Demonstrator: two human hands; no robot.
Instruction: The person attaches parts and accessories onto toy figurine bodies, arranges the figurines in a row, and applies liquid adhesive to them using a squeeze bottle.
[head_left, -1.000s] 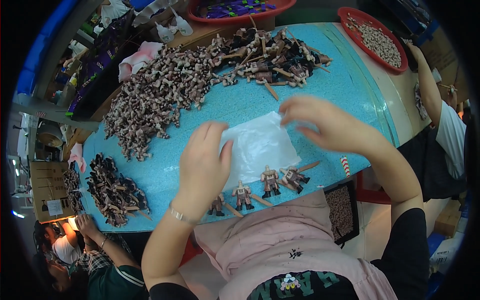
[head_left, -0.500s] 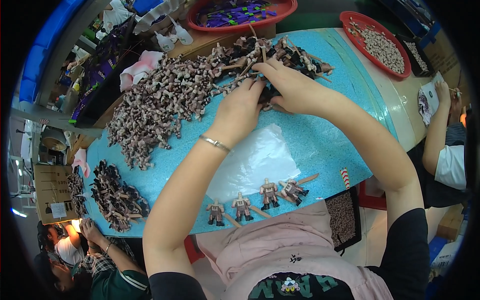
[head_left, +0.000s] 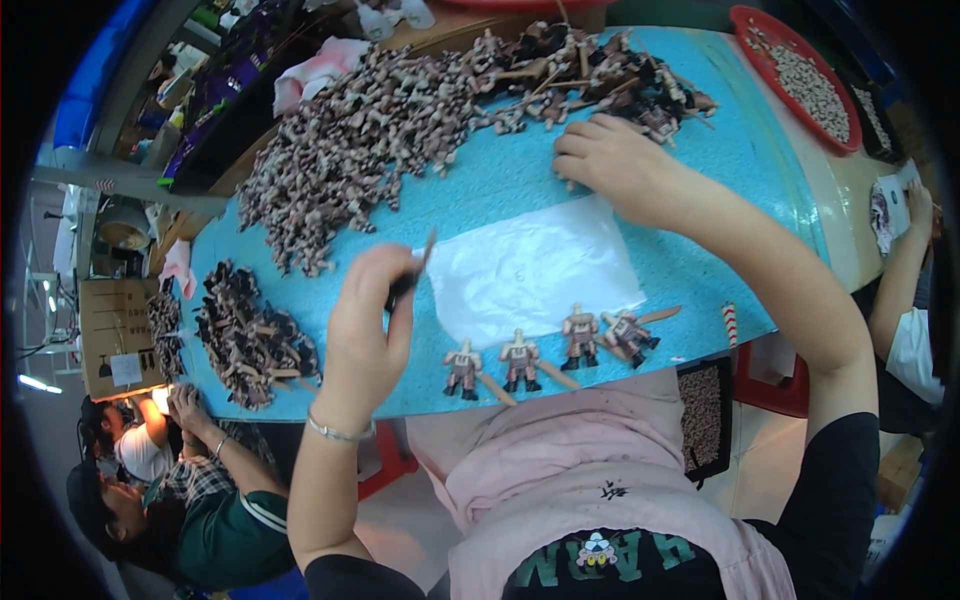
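My left hand (head_left: pixel 372 305) is raised over the left of the blue table, its fingers closed on a small dark toy figure part with a brown blade sticking up. My right hand (head_left: pixel 615 165) is curled low over the table, below the heap of dark figure parts with brown blades (head_left: pixel 640 85); what its fingers hold, if anything, is mostly hidden. Between the hands lies a white plastic sheet (head_left: pixel 530 265). Several assembled toy figures (head_left: pixel 520 362) in brown and black lie in a row along the near edge, with brown blades beside them.
A large heap of grey-pink figure parts (head_left: pixel 370 135) covers the far left. Another pile of dark parts (head_left: pixel 250 335) lies at left. A red tray of pale pieces (head_left: pixel 800 85) stands far right. A striped stick (head_left: pixel 730 325) lies near the right edge. Co-workers sit on both sides.
My left hand has come away from the dark heap toward the near left, carrying the dark part. My right hand has drawn slightly back from the heap. The view has shifted.
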